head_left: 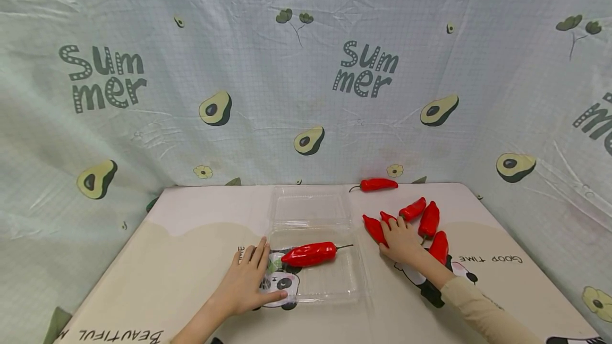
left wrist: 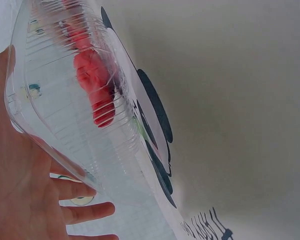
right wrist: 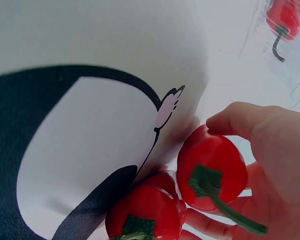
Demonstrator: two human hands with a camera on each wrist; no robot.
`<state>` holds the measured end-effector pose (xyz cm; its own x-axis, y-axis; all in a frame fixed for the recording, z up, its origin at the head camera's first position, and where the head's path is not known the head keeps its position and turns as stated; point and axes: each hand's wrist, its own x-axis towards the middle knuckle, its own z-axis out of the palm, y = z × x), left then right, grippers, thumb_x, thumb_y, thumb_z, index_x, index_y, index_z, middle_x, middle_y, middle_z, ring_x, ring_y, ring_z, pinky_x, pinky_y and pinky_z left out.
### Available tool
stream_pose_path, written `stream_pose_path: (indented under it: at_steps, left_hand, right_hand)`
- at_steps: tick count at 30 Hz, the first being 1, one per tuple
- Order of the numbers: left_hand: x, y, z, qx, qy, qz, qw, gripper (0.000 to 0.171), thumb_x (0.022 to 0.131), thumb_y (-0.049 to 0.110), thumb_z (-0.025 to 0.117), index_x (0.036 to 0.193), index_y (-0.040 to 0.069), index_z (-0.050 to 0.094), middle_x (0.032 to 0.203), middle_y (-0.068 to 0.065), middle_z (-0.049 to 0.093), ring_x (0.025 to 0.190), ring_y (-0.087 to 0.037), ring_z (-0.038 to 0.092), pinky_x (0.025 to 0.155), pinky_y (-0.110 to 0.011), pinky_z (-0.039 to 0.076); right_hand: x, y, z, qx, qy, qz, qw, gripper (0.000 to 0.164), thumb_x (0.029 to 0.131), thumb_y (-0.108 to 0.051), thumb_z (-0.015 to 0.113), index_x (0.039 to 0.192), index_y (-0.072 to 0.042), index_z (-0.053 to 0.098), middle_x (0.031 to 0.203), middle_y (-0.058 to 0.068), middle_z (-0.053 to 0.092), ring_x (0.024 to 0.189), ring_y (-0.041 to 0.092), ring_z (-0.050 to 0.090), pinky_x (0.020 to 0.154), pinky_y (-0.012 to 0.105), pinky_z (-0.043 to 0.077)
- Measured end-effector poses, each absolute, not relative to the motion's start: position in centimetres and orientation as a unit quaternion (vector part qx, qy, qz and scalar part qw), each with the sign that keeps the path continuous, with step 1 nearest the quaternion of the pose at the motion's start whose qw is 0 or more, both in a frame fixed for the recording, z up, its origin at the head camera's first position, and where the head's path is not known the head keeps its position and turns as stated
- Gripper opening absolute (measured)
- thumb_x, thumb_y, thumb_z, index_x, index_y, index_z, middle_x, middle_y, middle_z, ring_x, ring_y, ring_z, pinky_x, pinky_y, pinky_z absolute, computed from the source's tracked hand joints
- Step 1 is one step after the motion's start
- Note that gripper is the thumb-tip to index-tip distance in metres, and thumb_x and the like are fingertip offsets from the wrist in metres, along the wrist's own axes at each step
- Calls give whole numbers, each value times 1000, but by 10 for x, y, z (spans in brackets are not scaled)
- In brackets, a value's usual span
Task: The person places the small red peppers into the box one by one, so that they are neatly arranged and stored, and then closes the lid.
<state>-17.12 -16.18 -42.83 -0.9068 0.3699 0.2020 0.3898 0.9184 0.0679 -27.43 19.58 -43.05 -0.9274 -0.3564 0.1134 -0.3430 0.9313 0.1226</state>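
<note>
A clear plastic clamshell box (head_left: 330, 285) lies with its lid (head_left: 311, 208) folded back, and one long red pepper (head_left: 308, 255) is inside. My left hand (head_left: 246, 283) rests against the box's left side, fingers straight and thumb over the near left rim. In the left wrist view the palm lies along the clear wall. To the right of the box, my right hand (head_left: 403, 243) holds a red pepper (right wrist: 210, 167) between thumb and fingers, its green stem toward the wrist camera. Another red pepper (right wrist: 145, 210) sits right beside the held one.
Around the right hand lie more red peppers: one curved (head_left: 413, 209), one upright in view (head_left: 430, 220), and one near the forearm (head_left: 439, 247). A further pepper (head_left: 379, 185) lies at the table's back edge. A printed cloth (head_left: 258, 68) hangs behind the table (head_left: 181, 264).
</note>
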Motion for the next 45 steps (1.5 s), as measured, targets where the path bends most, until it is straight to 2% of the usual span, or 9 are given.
stream_pose_path:
  at_steps: [12,21,29,33,45]
  left_hand:
    - [-172,-162,-428,-196,-975,-54,90,102,69,73,48,134,-5,34,142,-19,32,122,-39,37,97,-60,27]
    - [-172,-162,-428,-194,-976,-55,83,102,70,72,48,135,-5,33,142,-19,31,123,-39,36,98,-60,26]
    - [-171,-162,-427,-195,-976,-49,83,102,70,73,48,134,-5,33,143,-19,30,122,-38,37,98,-59,27]
    - [-172,-162,-427,-194,-977,-52,77,102,69,73,48,135,-5,33,143,-19,30,122,-38,37,98,-59,27]
    - [-171,-162,-425,-192,-977,-57,68,102,69,73,47,135,-4,33,144,-18,29,123,-39,36,98,-60,26]
  right_hand:
    - [-273,199,-430,171,-982,-26,80,60,72,-27,67,119,4,48,106,21,52,100,34,42,81,50,44]
    - [-273,202,-432,169,-981,-18,93,56,69,-25,69,113,5,51,105,21,50,99,33,42,80,50,46]
    - [-270,202,-435,182,-972,-25,150,48,67,-21,70,104,5,53,92,20,48,86,31,44,68,42,49]
    - [-268,203,-435,187,-967,-27,171,50,67,-20,70,106,6,53,87,19,47,80,29,44,66,39,48]
    - [-266,206,-434,211,-959,-2,190,50,68,-17,68,109,7,53,88,18,47,76,26,45,60,36,46]
